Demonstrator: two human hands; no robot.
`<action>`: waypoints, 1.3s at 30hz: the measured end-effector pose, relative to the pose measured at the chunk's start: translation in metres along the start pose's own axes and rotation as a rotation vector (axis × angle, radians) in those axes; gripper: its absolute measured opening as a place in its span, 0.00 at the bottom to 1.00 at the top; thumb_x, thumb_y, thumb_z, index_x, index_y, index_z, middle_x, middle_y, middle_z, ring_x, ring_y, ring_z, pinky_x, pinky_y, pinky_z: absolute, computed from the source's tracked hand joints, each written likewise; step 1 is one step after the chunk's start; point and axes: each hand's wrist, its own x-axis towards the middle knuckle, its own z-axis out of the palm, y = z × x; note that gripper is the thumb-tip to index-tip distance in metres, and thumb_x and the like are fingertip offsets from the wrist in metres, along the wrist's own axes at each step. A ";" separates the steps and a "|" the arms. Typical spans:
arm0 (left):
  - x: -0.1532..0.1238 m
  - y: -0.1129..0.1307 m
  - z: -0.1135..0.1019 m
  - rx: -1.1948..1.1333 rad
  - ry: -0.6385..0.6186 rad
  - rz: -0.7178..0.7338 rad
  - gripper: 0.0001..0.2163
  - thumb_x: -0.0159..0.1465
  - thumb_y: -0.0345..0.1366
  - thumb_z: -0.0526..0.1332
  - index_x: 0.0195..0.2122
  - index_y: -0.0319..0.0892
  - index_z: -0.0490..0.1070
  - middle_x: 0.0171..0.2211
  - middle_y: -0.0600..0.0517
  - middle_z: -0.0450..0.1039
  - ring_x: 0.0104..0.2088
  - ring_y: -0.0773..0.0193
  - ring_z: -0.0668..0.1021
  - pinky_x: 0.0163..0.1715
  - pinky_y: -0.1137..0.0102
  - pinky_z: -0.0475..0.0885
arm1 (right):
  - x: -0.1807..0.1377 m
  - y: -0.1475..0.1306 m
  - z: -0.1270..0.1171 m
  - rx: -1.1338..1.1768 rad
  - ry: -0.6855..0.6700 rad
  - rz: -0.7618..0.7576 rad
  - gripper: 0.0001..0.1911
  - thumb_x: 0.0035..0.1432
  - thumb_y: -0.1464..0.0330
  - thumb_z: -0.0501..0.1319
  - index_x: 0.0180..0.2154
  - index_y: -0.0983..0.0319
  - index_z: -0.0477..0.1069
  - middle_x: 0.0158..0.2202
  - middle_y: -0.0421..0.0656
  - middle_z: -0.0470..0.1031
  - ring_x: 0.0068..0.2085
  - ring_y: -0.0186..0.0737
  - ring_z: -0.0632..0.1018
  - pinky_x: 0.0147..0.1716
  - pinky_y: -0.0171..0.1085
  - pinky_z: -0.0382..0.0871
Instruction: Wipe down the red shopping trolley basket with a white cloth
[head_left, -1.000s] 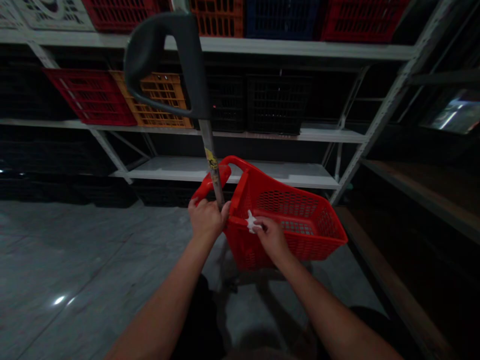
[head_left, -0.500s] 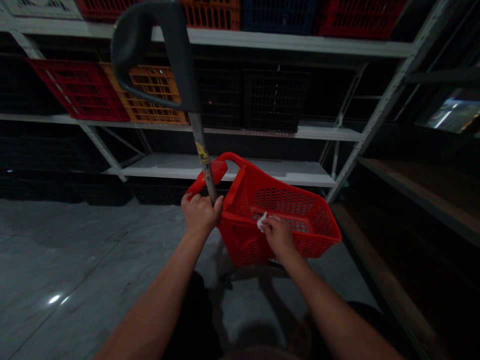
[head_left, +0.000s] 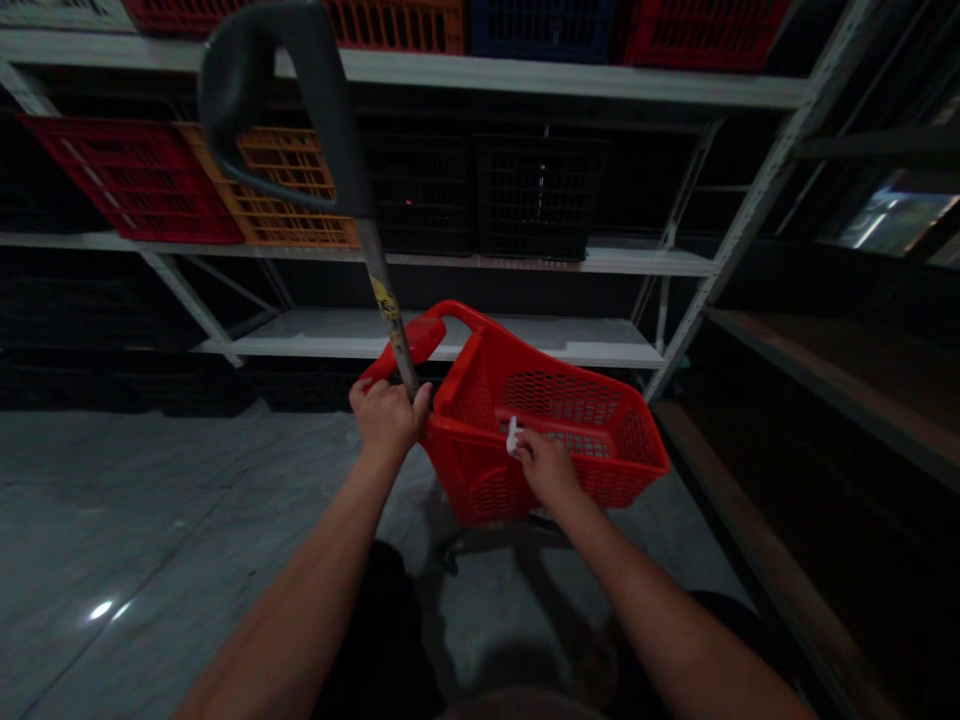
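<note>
My left hand [head_left: 390, 418] is closed around the near end of the red push handle [head_left: 405, 350] of a shopping cart. A metal shaft [head_left: 386, 300] with a dark grey D-shaped grip [head_left: 326, 110] rises right beside that thumb. Whether the hand also clasps the shaft, I cannot tell; its lower end is hidden. My right hand [head_left: 550, 468] pinches a small crumpled white cloth or tissue [head_left: 514, 437] at the near rim of the cart's red basket [head_left: 480, 480]. Perforated walls and a grid bottom show inside the basket.
Behind the cart stands a white metal rack [head_left: 465, 262] with red, orange, blue and black crates, among them a red crate [head_left: 142, 180] and an orange crate [head_left: 281, 185]. Dark shelving [head_left: 840, 370] runs close along the right. Grey floor [head_left: 150, 520] lies at left.
The whole view has shifted slightly, so cart, shaft and rack sit a little further left. The white piece has changed shape in my right fingers. My left hand keeps its hold.
</note>
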 end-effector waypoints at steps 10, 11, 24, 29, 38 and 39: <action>0.014 -0.009 0.007 0.022 -0.031 -0.014 0.25 0.57 0.53 0.47 0.26 0.37 0.75 0.22 0.42 0.70 0.32 0.53 0.72 0.44 0.58 0.56 | 0.036 -0.045 0.030 -0.082 -0.007 -0.118 0.08 0.55 0.73 0.54 0.37 0.64 0.70 0.31 0.46 0.74 0.33 0.39 0.73 0.33 0.33 0.61; 0.016 -0.010 0.008 0.035 -0.031 -0.004 0.25 0.57 0.52 0.47 0.25 0.37 0.74 0.22 0.43 0.70 0.32 0.53 0.72 0.44 0.59 0.56 | 0.031 -0.033 0.026 -0.082 -0.012 -0.099 0.08 0.55 0.74 0.55 0.36 0.63 0.70 0.31 0.45 0.74 0.34 0.39 0.73 0.33 0.33 0.61; 0.017 -0.013 0.015 0.076 0.009 0.026 0.24 0.57 0.53 0.47 0.23 0.39 0.73 0.20 0.45 0.70 0.30 0.54 0.72 0.42 0.59 0.57 | 0.013 0.005 0.013 -0.114 0.009 0.007 0.08 0.54 0.75 0.55 0.35 0.61 0.70 0.32 0.44 0.74 0.35 0.39 0.73 0.35 0.32 0.62; 0.019 -0.018 0.015 0.091 -0.010 0.042 0.24 0.57 0.52 0.47 0.24 0.39 0.74 0.21 0.45 0.70 0.30 0.55 0.72 0.41 0.60 0.58 | 0.016 0.002 0.016 -0.089 -0.011 0.008 0.08 0.54 0.74 0.55 0.36 0.61 0.70 0.33 0.44 0.74 0.36 0.38 0.73 0.36 0.32 0.61; 0.028 -0.030 0.023 -0.061 -0.046 0.040 0.19 0.55 0.51 0.50 0.23 0.41 0.69 0.24 0.45 0.70 0.35 0.52 0.71 0.44 0.57 0.57 | -0.045 0.109 -0.048 -0.228 0.058 0.287 0.08 0.53 0.74 0.55 0.35 0.62 0.71 0.32 0.44 0.74 0.35 0.38 0.73 0.34 0.33 0.62; 0.028 -0.030 0.023 -0.091 -0.016 0.016 0.18 0.55 0.51 0.51 0.26 0.41 0.69 0.27 0.44 0.70 0.37 0.51 0.71 0.45 0.57 0.57 | -0.048 0.114 -0.051 -0.243 0.062 0.298 0.08 0.53 0.74 0.55 0.34 0.62 0.71 0.32 0.43 0.74 0.34 0.38 0.73 0.34 0.33 0.62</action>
